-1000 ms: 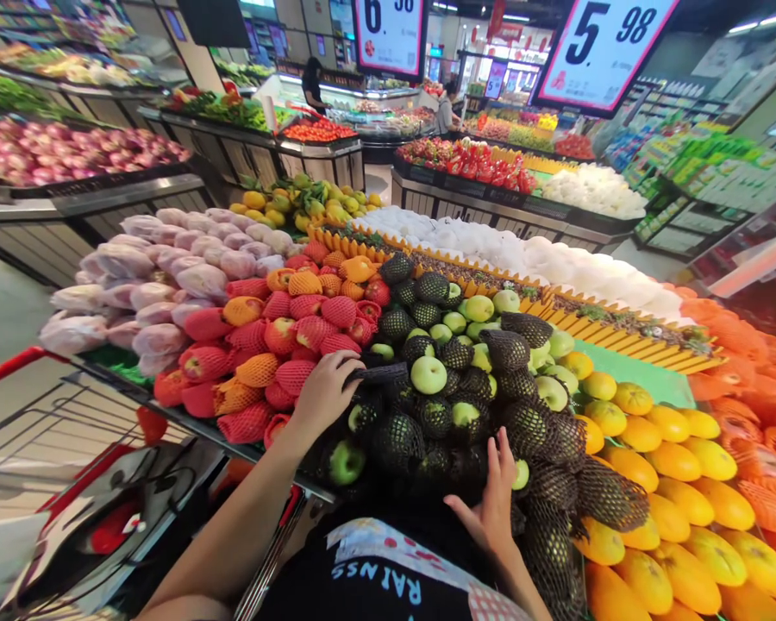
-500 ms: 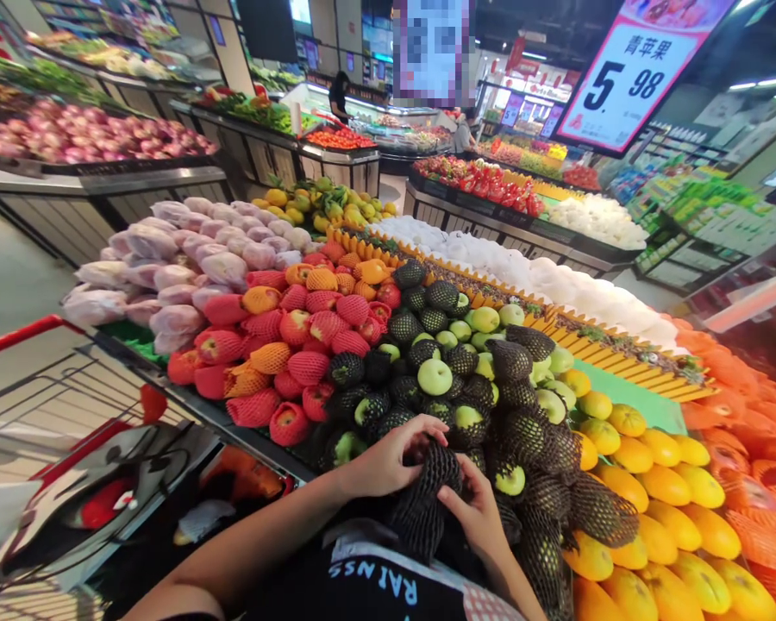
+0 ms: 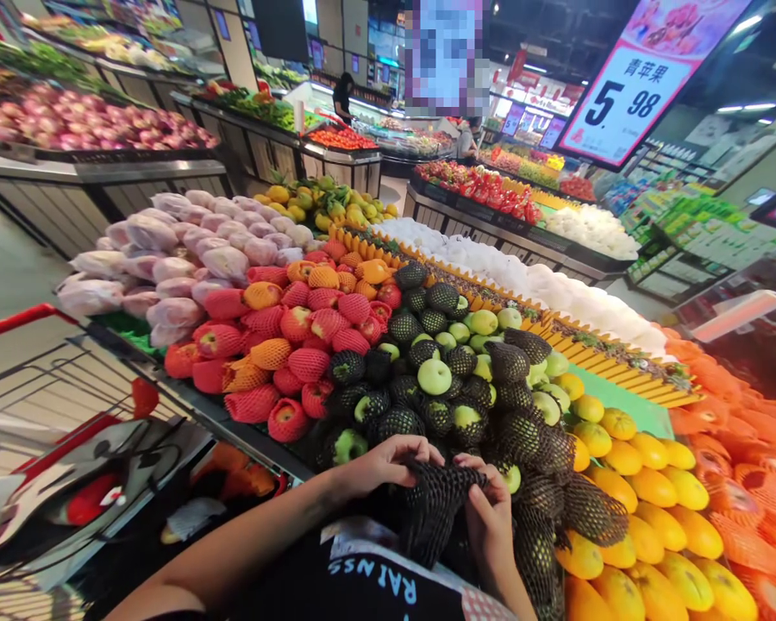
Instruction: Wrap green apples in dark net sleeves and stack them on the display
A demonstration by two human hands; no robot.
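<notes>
Both my hands hold one black foam net sleeve (image 3: 434,509) low in front of me, at the near edge of the fruit display. My left hand (image 3: 381,461) pinches its upper left rim with closed fingers. My right hand (image 3: 488,509) grips its right side, fingers curled. The sleeve hangs limp and looks empty. Just beyond my hands lie green apples (image 3: 434,376), several of them wrapped in the same black net.
Red apples in red and orange nets (image 3: 297,332) lie to the left, yellow-orange fruit (image 3: 647,479) to the right. A red shopping cart (image 3: 52,405) stands at my left. A price sign (image 3: 627,103) hangs above. Two people stand at far counters.
My left hand came back from the red and green apple pile to the near edge. Both hands closed on the black net sleeve and have pulled it open a little.
</notes>
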